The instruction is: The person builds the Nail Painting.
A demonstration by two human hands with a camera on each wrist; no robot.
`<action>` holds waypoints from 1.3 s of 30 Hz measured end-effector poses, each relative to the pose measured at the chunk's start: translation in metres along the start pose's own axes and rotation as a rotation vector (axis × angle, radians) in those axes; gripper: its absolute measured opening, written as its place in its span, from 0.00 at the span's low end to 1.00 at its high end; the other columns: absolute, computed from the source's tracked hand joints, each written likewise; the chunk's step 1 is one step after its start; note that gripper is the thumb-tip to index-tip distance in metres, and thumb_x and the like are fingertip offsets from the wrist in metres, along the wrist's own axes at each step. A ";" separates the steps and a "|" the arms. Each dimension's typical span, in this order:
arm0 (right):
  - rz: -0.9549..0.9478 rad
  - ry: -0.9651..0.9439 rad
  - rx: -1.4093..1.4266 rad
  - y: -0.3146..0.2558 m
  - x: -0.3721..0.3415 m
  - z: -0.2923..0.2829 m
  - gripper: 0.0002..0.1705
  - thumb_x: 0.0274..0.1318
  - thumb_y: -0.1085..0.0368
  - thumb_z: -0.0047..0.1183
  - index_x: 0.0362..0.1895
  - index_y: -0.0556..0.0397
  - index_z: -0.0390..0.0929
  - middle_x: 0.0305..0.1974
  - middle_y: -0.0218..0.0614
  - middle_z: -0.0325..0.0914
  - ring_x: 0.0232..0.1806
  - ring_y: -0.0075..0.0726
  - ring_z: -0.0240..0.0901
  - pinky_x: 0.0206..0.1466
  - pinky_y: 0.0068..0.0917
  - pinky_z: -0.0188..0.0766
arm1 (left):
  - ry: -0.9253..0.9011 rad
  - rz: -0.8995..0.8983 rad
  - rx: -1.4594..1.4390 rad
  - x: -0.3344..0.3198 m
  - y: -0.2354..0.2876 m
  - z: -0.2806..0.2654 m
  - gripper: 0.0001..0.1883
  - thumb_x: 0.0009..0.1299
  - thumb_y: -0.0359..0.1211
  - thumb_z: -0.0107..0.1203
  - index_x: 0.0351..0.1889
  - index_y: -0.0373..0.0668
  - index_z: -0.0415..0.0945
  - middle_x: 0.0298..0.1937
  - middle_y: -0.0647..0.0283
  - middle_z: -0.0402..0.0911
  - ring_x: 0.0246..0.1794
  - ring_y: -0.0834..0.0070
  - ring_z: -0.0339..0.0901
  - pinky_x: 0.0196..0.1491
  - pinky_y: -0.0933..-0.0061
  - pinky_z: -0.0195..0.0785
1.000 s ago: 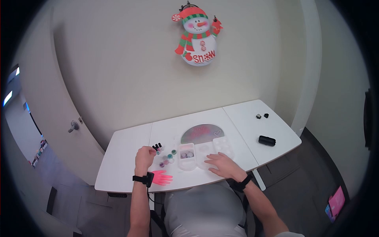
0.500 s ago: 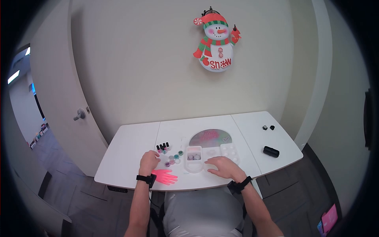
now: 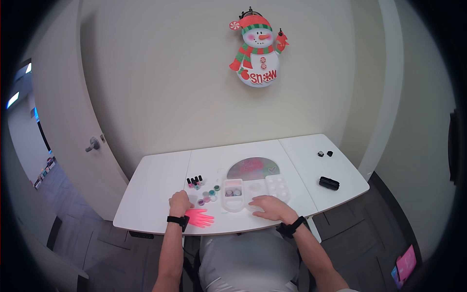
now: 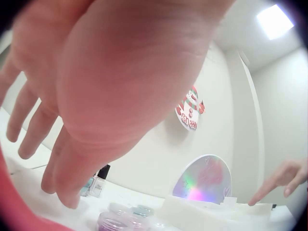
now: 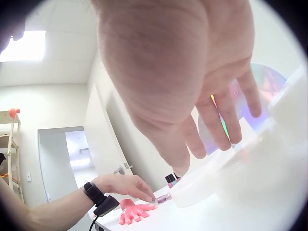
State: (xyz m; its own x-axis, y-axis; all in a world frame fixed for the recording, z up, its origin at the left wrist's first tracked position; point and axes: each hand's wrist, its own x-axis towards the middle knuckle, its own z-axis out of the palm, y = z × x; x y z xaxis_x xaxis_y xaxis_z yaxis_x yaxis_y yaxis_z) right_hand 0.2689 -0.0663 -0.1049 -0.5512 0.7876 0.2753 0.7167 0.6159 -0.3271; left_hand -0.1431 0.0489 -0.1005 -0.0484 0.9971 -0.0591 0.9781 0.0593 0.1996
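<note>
My left hand point(image 3: 180, 203) is at the left of the table, just behind the wrist end of a pink model hand point(image 3: 200, 218). In the left wrist view its fingers point loosely down with nothing between them. Beyond it stand several nail polish bottles point(image 3: 195, 182) with black caps. Small round jars point(image 3: 212, 192) with coloured contents, purple and green among them, lie to its right. My right hand point(image 3: 274, 208), fingers loosely extended, is over the front of a white compartment tray point(image 3: 233, 206); it holds nothing. In the tray's left section sit small round pieces point(image 3: 233, 192).
A half-round iridescent panel point(image 3: 253, 168) rises behind the tray. At the table's right lie a black case point(image 3: 329, 183) and two small dark objects point(image 3: 325, 154). A snowman decoration point(image 3: 258, 51) hangs on the wall. A door point(image 3: 92, 126) stands at the left.
My left hand has drawn back from the polish bottles toward the table's front, and its fingers have loosened. The right hand has shifted slightly nearer to me. The head view has tilted and turned.
</note>
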 end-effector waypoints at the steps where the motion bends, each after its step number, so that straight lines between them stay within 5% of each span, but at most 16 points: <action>1: -0.015 0.011 -0.016 -0.001 0.000 0.000 0.27 0.69 0.54 0.63 0.66 0.55 0.83 0.66 0.54 0.83 0.69 0.61 0.78 0.73 0.46 0.74 | 0.029 -0.006 0.008 0.002 0.000 0.002 0.24 0.58 0.43 0.83 0.49 0.43 0.90 0.51 0.51 0.92 0.58 0.51 0.89 0.61 0.46 0.81; 12: 0.023 0.051 0.086 0.008 0.000 0.009 0.26 0.67 0.56 0.64 0.62 0.59 0.85 0.62 0.55 0.84 0.65 0.62 0.80 0.70 0.49 0.76 | 0.127 0.074 0.159 0.010 -0.006 0.016 0.29 0.58 0.46 0.83 0.53 0.42 0.88 0.58 0.53 0.89 0.64 0.56 0.84 0.65 0.43 0.77; 17: 0.033 0.038 0.094 0.008 -0.001 0.008 0.26 0.66 0.57 0.65 0.62 0.60 0.84 0.64 0.55 0.83 0.65 0.62 0.80 0.71 0.48 0.75 | 0.119 0.076 0.144 0.008 -0.004 0.009 0.26 0.59 0.47 0.82 0.48 0.42 0.89 0.51 0.53 0.92 0.57 0.55 0.88 0.62 0.44 0.77; 25: 0.061 -0.117 0.054 0.017 -0.004 0.016 0.42 0.56 0.57 0.74 0.72 0.61 0.78 0.78 0.54 0.70 0.83 0.55 0.63 0.84 0.41 0.63 | 0.245 0.107 0.025 0.013 -0.015 0.014 0.24 0.56 0.46 0.80 0.43 0.40 0.89 0.44 0.50 0.92 0.49 0.52 0.90 0.59 0.50 0.79; 33: 0.066 -0.125 0.060 0.014 -0.003 0.014 0.41 0.57 0.57 0.73 0.73 0.61 0.77 0.78 0.55 0.70 0.83 0.56 0.63 0.84 0.41 0.63 | 0.276 0.088 -0.007 0.002 0.003 -0.009 0.27 0.53 0.50 0.77 0.38 0.35 0.89 0.39 0.46 0.92 0.44 0.49 0.90 0.54 0.54 0.82; 39: 0.068 -0.137 0.035 0.016 -0.003 0.016 0.41 0.61 0.55 0.71 0.74 0.62 0.76 0.79 0.54 0.69 0.83 0.55 0.61 0.84 0.40 0.62 | 0.364 0.455 -0.387 -0.035 0.080 -0.032 0.30 0.52 0.46 0.78 0.45 0.30 0.90 0.40 0.44 0.91 0.45 0.50 0.90 0.54 0.57 0.83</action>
State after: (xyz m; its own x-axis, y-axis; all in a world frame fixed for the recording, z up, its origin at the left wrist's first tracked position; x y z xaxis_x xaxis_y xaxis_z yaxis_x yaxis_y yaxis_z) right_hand 0.2750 -0.0586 -0.1250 -0.5572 0.8208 0.1261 0.7402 0.5597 -0.3726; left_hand -0.0700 0.0203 -0.0510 0.2177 0.8758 0.4308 0.7779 -0.4223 0.4653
